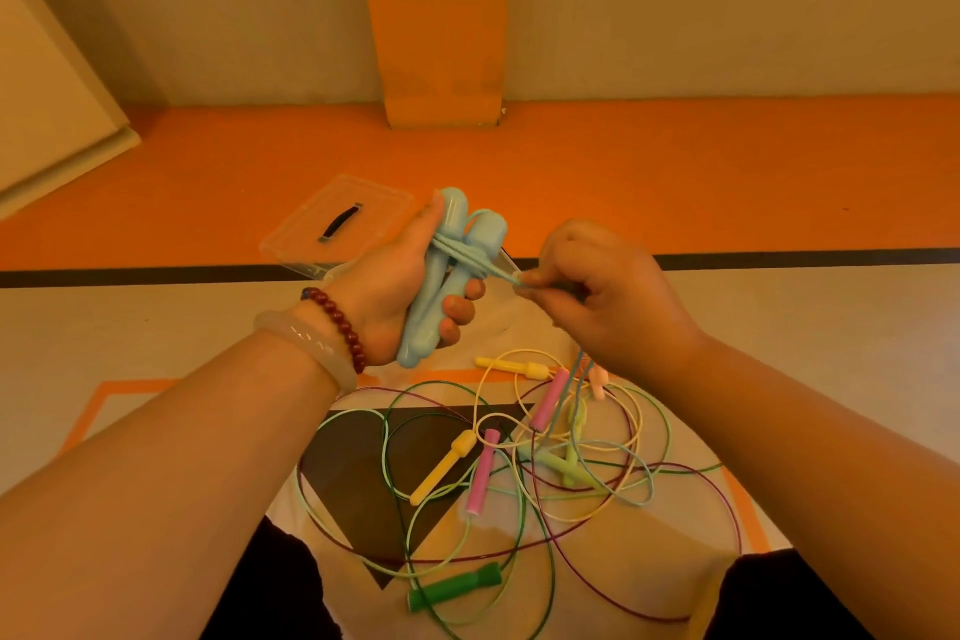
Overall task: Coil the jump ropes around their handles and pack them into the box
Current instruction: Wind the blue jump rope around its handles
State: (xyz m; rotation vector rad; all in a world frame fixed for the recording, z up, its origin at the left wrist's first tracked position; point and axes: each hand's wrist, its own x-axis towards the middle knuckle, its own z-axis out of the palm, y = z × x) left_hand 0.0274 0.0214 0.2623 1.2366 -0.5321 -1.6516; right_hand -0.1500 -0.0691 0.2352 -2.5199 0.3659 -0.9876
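My left hand [400, 291] grips two light blue handles [452, 270] held side by side, with blue rope [462, 255] wound a few turns around them. My right hand [597, 291] pinches the taut blue rope just right of the handles; the rest of that rope hangs down under the hand. On the floor below lies a tangle of ropes with yellow handles [441, 468], pink handles [548, 400], a green handle [457, 585] and pale green handles [569, 468]. A clear plastic box [337, 229] with a black handle on its lid sits behind my left hand.
The floor is beige with an orange band [675, 182] and a black line across it. An orange pillar [436, 16] rises at the back wall. My dark-clothed knees [270, 587] flank the rope pile.
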